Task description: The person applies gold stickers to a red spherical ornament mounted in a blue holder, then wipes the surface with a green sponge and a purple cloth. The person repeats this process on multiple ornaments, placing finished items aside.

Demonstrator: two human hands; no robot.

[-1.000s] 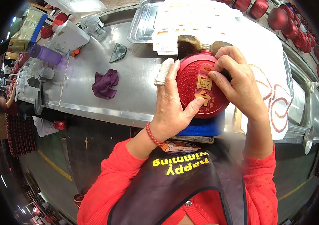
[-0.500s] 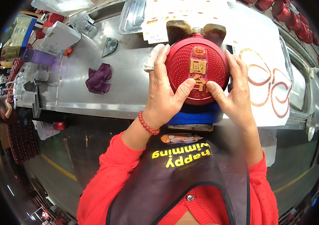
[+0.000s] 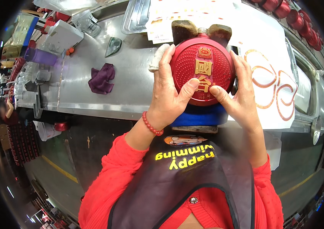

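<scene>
A round red bottle with raised gold characters and a dotted texture lies face up on a blue padded rest at the bench edge. Its short neck points away from me, between two dark worn blocks. My left hand wraps the bottle's left side, thumb pressing on the lower face. From the right, my right hand grips it the same way, its thumb near the lowest gold character. The underside of the bottle is hidden. Beside my left fingers sits a whitish cloth pad.
Left on the metal bench lie a purple cloth and a greenish glass-like piece. White sheets with orange-red curved strips spread to the right. A clear tray stands behind; red bottles line the far right.
The whole view has shifted slightly. My right thumb sits marginally lower on the bottle, uncovering more of the lower gold character; both hands keep their hold.
</scene>
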